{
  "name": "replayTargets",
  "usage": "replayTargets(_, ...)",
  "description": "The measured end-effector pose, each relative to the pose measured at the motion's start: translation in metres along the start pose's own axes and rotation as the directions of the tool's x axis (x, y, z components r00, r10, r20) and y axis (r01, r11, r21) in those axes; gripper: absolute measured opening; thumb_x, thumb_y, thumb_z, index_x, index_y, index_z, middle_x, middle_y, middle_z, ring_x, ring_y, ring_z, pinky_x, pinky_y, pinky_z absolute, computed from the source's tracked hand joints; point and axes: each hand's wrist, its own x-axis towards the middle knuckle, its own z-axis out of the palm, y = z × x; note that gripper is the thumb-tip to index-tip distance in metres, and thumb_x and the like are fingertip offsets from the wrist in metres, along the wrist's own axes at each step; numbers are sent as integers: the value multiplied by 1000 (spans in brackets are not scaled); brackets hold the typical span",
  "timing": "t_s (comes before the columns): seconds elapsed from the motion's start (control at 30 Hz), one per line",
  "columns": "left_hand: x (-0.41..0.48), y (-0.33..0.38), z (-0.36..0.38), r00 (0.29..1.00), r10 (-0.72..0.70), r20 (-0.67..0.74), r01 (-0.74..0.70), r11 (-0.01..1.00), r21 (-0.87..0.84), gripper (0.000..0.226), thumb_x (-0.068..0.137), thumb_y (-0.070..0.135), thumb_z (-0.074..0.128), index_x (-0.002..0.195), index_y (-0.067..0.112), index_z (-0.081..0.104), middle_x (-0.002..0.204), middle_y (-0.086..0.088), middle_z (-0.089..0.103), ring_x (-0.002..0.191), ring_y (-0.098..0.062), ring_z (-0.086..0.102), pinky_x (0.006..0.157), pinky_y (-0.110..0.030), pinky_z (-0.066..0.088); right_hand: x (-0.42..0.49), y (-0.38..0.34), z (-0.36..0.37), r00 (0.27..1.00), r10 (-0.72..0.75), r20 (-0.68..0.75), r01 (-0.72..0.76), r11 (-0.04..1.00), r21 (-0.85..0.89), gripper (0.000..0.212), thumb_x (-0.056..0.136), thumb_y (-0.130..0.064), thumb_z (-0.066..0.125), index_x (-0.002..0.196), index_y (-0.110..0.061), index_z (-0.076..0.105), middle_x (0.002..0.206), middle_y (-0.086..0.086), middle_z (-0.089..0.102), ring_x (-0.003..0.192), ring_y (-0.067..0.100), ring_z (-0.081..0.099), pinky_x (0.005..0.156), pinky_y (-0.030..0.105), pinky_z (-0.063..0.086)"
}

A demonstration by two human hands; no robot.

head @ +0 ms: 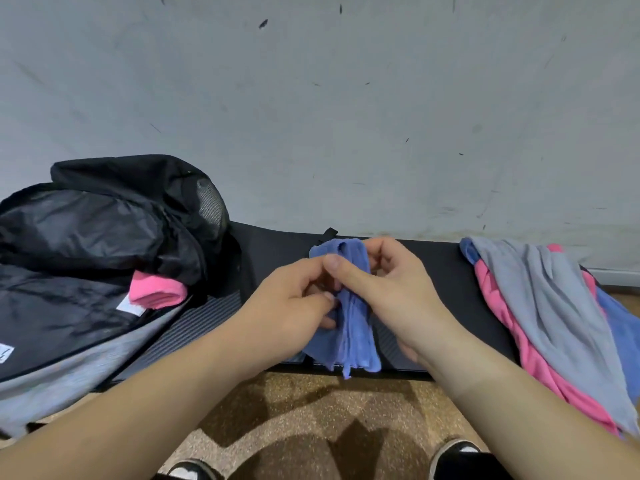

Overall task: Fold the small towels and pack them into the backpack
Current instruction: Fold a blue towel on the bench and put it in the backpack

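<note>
My hands, left (298, 299) and right (388, 289), pinch the narrow-folded blue cloth towel (349, 327); its loose near end, seemingly overhanging the tabletop (277, 251), could unravel.

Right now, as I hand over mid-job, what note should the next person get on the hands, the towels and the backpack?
Left hand and right hand: both pinch the blue towel, gathered into a narrow strip over the black mat.
Backpack: open, at the left.
Done: one folded pink towel sits in its opening.
Left: finish folding the blue towel and pack it, then the unfolded pile at the right, with grey on top and pink and blue beneath.
</note>
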Motion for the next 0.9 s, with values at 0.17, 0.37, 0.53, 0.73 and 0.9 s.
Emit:
replayTargets(0.17, -1, 3, -8, 1000, -23, -3, 23, 997, -79, 44, 96, -17, 51, 116, 14, 76, 104, -12, 76, 87, -15, 73, 77, -35, 66, 8, 4, -10, 999, 38, 0, -38, 999, 15, 26, 85, -23, 85, 102, -11, 70, 97, 15, 77, 83, 20, 73, 79, 36, 60)
replayTargets(0.37, 9, -5, -36, 937, 29, -347, 58, 969, 239, 60, 79, 34, 89, 133, 28, 63, 120, 14, 70, 107, -1, 68, 92, -22, 53, 11, -1, -27, 989, -1, 146, -16, 993, 118, 14, 99, -8, 65, 112, -2, 68, 96, 11, 77, 86, 18, 73, 74, 28, 59)
replayTargets(0.53, 13, -4, -41, 982, -188, 20, 185, 931, -316, 56, 78, 28, 89, 130, 15, 72, 126, -5, 77, 116, -21, 74, 107, -43, 55, 12, -6, -38, 973, -25, 229, -20, 981, 194, 13, 102, -10, 57, 110, -8, 67, 98, 8, 76, 89, 16, 73, 77, 27, 59)
replayTargets(0.73, 12, -4, -33, 978, -200, -54, 177, 942, -286, 24, 90, 23, 79, 113, 15, 80, 109, -5, 82, 108, -27, 77, 89, -36, 61, 18, 8, -38, 999, -7, 50, 7, 1000, 6, 14, 101, -24, 67, 105, -10, 66, 93, 13, 73, 84, 15, 67, 75, 31, 52)
replayTargets(0.9, 20, -18, -22, 933, -76, -351, 73, 997, -21, 10, 89, 22, 82, 99, 22, 81, 91, 6, 83, 91, -15, 79, 76, -30, 65, 10, 19, -22, 997, -20, 71, 40, 956, -292, 47, 76, -50, 81, 102, -18, 59, 98, 7, 74, 86, 19, 71, 76, 41, 58)
